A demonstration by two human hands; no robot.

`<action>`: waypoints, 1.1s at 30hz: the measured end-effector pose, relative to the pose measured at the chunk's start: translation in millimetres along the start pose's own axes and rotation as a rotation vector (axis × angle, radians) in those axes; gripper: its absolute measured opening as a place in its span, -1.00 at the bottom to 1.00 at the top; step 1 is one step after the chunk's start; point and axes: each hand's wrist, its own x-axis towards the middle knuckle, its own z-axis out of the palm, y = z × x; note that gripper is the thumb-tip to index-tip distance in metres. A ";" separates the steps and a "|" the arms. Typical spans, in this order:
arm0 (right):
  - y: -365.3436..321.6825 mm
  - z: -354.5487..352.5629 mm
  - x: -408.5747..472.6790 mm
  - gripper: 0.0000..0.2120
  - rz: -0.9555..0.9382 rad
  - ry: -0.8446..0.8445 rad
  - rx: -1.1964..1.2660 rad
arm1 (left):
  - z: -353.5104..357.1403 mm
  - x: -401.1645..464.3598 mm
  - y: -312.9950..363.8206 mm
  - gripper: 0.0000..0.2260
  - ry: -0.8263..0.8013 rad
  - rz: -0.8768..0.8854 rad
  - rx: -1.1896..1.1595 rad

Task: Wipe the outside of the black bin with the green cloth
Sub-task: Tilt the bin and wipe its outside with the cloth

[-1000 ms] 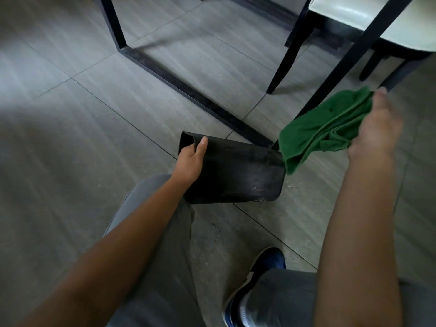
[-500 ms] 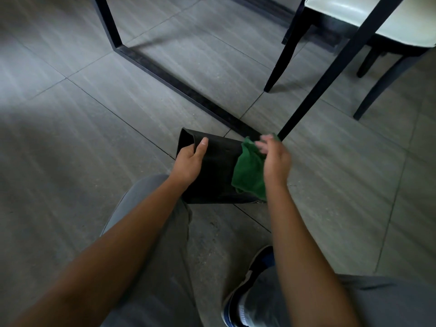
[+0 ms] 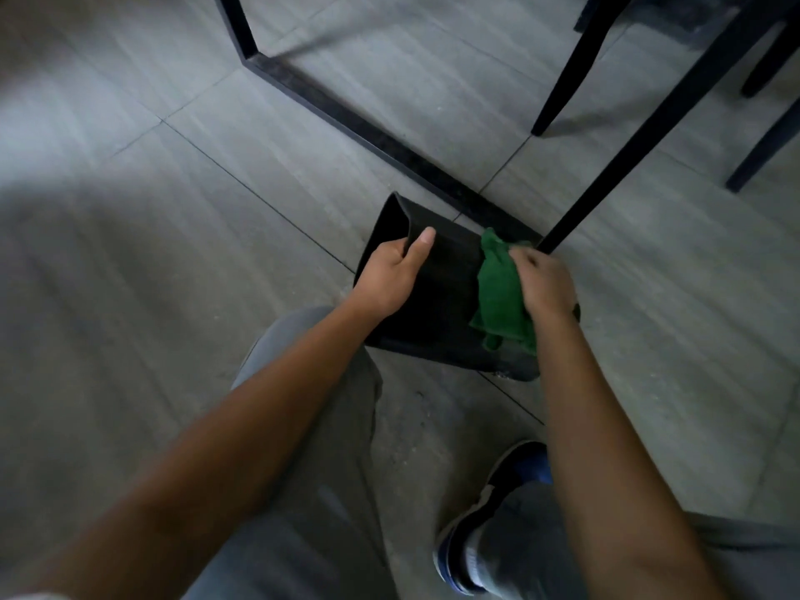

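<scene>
The black bin [image 3: 446,296] lies on its side on the grey tiled floor, its open mouth turned left. My left hand [image 3: 391,277] grips the bin's rim, thumb on the outer wall and fingers hidden inside. My right hand [image 3: 543,285] holds the bunched green cloth [image 3: 500,296] and presses it onto the bin's upper outer wall near the base end. The bin's base is partly hidden behind that hand and the cloth.
A black metal table frame bar [image 3: 376,142] runs across the floor just behind the bin, with a slanted leg [image 3: 614,175] rising by the cloth. Dark chair legs [image 3: 567,75] stand at the upper right. My knee [image 3: 311,383] and shoe [image 3: 489,517] are below the bin.
My right hand brought the green cloth from the upper right down onto the bin's outer wall. My left hand kept its grip on the rim. The view shifted closer to the bin.
</scene>
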 end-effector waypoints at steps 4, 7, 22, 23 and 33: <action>-61.1 52.2 -47.5 -0.57 -0.451 0.266 -0.046 | 2.7 10.9 4.2 -0.45 0.118 -0.070 -0.113; -44.5 87.2 -69.9 -0.55 -0.542 0.416 -0.123 | 1.5 15.9 0.2 -0.49 0.155 -0.160 -0.176; 38.8 70.4 -31.0 -0.24 0.148 0.535 0.123 | -16.1 24.1 -6.4 -0.55 0.147 -0.314 -0.255; 26.1 77.1 -38.6 -0.28 0.079 0.551 0.075 | -13.6 23.4 -5.6 -0.53 0.156 -0.325 -0.278; -24.6 103.6 -77.7 -0.45 -0.377 0.432 -0.240 | -6.4 19.3 -15.9 -0.52 0.141 -0.381 -0.273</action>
